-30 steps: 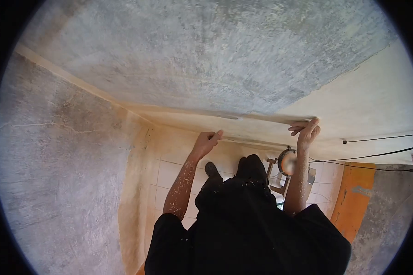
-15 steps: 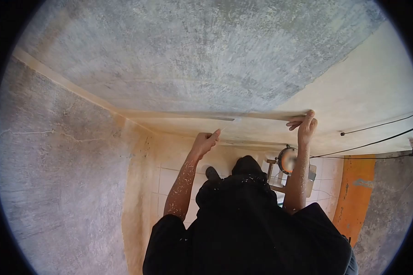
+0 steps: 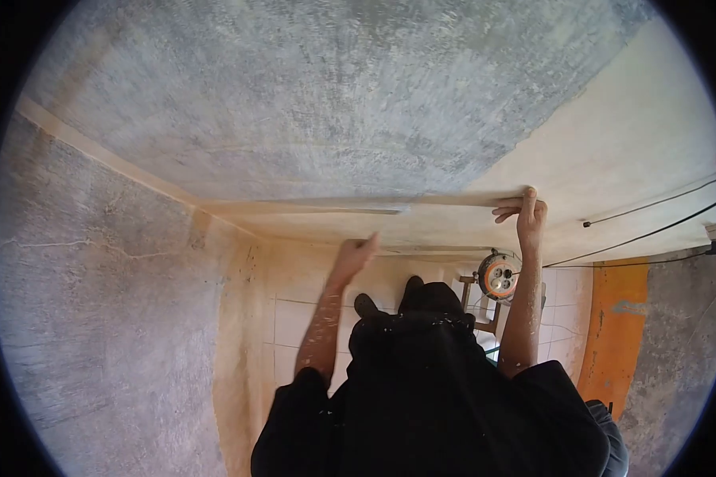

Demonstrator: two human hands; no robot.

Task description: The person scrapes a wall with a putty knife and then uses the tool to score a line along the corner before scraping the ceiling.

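Note:
My right hand point(image 3: 531, 215) rests with its fingers apart against the ledge-like strip point(image 3: 461, 201) that runs along the wall point(image 3: 310, 103), near the strip's right part. Nothing shows in that hand. Further left, my left hand point(image 3: 356, 256) hangs just below the strip, apart from it. It is smeared by motion, its thumb pointing up and its other fingers curled; what it holds, if anything, cannot be made out. A small pale patch point(image 3: 404, 211) shows on the strip between the two hands. Light flecks cover both forearms.
A round orange-rimmed cable reel point(image 3: 500, 276) sits on a wooden stool point(image 3: 485, 324) beside my right forearm. Black cables point(image 3: 636, 238) cross at the right. A rough grey side wall point(image 3: 111, 302) stands at the left, above a tiled floor point(image 3: 290, 322). An orange band point(image 3: 616, 334) marks the right wall.
My left hand has dropped slightly away from the strip and is now blurred. My right hand has stayed at the strip. The cable reel's face shows more clearly.

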